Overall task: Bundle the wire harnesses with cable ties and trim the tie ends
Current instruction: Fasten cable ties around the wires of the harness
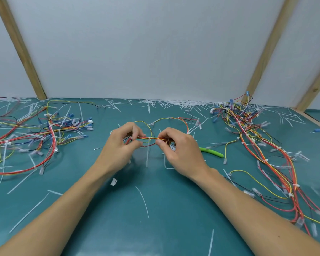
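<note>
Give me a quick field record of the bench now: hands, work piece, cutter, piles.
left hand: pinches wire bundle
right hand: pinches same bundle
bundle: held above green mat, between the hands
cable tie: hangs from the bundle, untrimmed
green-handled cutter: on mat, right of right hand
harness piles: left, right

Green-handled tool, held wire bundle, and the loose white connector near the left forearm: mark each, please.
green-handled tool [213, 152]: head view, on its green handle.
wire bundle [151, 138]: head view, on the stretch between both hands.
white connector [113, 181]: head view, on its body.
</note>
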